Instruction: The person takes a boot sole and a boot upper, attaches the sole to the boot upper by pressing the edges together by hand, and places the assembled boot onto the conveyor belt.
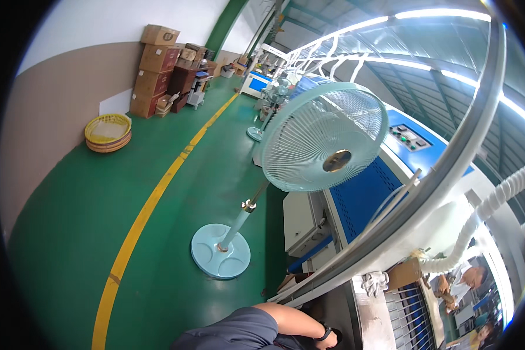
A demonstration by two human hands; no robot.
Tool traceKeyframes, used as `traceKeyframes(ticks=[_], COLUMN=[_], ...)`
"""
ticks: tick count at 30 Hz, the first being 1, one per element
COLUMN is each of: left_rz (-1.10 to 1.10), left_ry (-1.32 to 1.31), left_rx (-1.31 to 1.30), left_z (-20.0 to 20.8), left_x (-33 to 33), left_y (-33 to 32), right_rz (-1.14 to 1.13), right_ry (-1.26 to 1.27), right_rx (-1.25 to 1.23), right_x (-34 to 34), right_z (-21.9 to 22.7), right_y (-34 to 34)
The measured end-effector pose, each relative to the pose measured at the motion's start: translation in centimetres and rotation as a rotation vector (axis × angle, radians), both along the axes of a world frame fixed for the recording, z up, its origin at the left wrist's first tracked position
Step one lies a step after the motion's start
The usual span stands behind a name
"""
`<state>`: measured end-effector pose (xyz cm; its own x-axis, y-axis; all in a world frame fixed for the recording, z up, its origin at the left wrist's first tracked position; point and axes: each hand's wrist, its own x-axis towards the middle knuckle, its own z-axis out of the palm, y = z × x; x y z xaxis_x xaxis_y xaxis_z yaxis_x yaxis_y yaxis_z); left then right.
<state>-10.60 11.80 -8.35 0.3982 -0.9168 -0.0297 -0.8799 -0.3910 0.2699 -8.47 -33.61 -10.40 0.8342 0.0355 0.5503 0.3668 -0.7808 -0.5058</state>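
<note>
My left arm reaches in from the lower edge, in a dark grey sleeve with a black band at the wrist. Only part of my left hand shows, low beside a dark gap next to a metal-topped bench. Its fingers are hidden, so what it touches cannot be made out. On the bench lies a crumpled white bundle that looks like gloves. Beyond it is a rack of parallel metal rods, with a brown box-like piece at its far end. My right hand is out of view.
A pale green standing fan rises from its round base on the green floor. Blue-and-white machines line the right, with a white flexible hose. Cartons and yellow baskets stand by the wall. A co-worker is at the right.
</note>
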Motion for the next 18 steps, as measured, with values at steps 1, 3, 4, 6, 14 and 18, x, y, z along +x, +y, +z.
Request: traceKeyframes(ticks=[1, 3, 4, 6, 14, 18], left_rz=[0.02, 0.062, 0.078, 0.1, 0.172, 0.181], left_ry=[-0.048, -0.069, -0.074, -0.097, -0.111, -0.133], left_rx=[0.02, 0.042, 0.061, 0.057, 0.009, 0.024], left_z=[0.5, 0.3, 0.0, -0.2, -0.7, -0.7], left_x=[-0.9, -2.3, -2.6, -2.9, -4.0, -4.0], left_y=[0.7, 1.7, 1.8, 1.8, 2.6, 2.7], right_rz=[0.036, -0.009, -0.072, -0.065, -0.21, -0.232], right_ry=[-0.019, -0.078, -0.133, 0.138, 0.124, 0.186], right_rx=[-0.011, -0.085, -0.125, 0.018, -0.177, -0.105], right_x=[1.3, 2.4, 2.7, 2.2, 4.1, 3.7], right_z=[-1.3, -1.6, -2.3, -1.2, -2.0, -2.5], right_y=[-3.5, -3.2, -2.8, -2.0, -3.9, -2.8])
